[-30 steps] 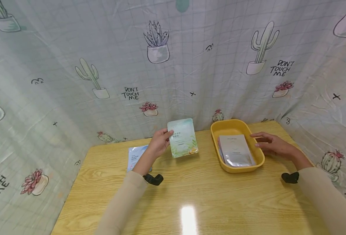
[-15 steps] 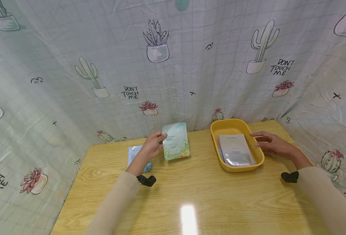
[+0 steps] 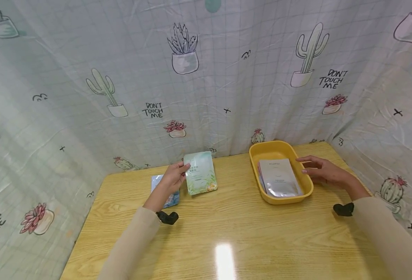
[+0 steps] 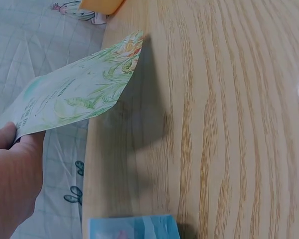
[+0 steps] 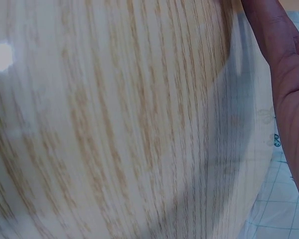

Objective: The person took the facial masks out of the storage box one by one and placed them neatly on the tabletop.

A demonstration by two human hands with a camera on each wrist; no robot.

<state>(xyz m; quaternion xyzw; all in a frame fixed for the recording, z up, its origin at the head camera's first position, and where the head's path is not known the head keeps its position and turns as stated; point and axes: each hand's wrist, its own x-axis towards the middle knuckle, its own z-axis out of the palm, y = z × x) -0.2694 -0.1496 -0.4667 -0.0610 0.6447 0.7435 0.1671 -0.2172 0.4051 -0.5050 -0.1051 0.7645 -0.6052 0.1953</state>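
My left hand [image 3: 173, 178] pinches a green and white sachet with a leaf print [image 3: 200, 173] by its left edge, thumb in front. In the left wrist view the sachet [image 4: 84, 89] is tilted above the table and casts a shadow there. A blue sachet [image 3: 172, 200] lies flat on the table, partly hidden beneath my left hand and wrist. On the right, my right hand [image 3: 326, 171] has its fingertips at the right rim of a yellow plastic basket [image 3: 308, 190], fingers loosely extended. Several sachets are stacked in it, a silver-white one [image 3: 281, 179] on top.
The wood-grain table [image 3: 234, 225] shows a bright light reflection near its front. A cactus-print curtain [image 3: 213, 77] hangs along the table's back and both sides. Black wrist straps with camera mounts [image 3: 168, 217] sit at both sleeves.
My left hand has moved the green sachet left and slightly down, toward the blue sachet. The right hand has stayed at the basket's rim.
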